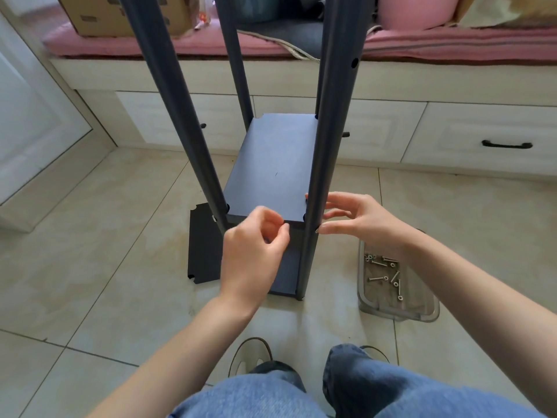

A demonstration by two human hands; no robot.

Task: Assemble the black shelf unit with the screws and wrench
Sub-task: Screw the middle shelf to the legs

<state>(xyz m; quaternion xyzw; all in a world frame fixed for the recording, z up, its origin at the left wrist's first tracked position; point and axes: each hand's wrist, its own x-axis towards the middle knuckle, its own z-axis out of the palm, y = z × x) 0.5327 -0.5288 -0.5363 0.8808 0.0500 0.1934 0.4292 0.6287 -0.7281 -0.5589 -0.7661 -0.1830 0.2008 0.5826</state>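
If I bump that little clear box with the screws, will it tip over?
Probably not: the clear box sits low and wide on the floor, so it would likely slide on the smooth tiles. The loose screws inside would probably rattle and roll.

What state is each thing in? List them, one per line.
Shelf unit: upright, partly assembled.
Shelf board: fitted between the poles.
Spare panel: flat on the floor.
Screw tray: on the floor, holding loose screws.
Left hand: fingertips pinched together; what it holds cannot be seen.
Right hand: fingers straight, touching the front right pole.
Drawer: closed.
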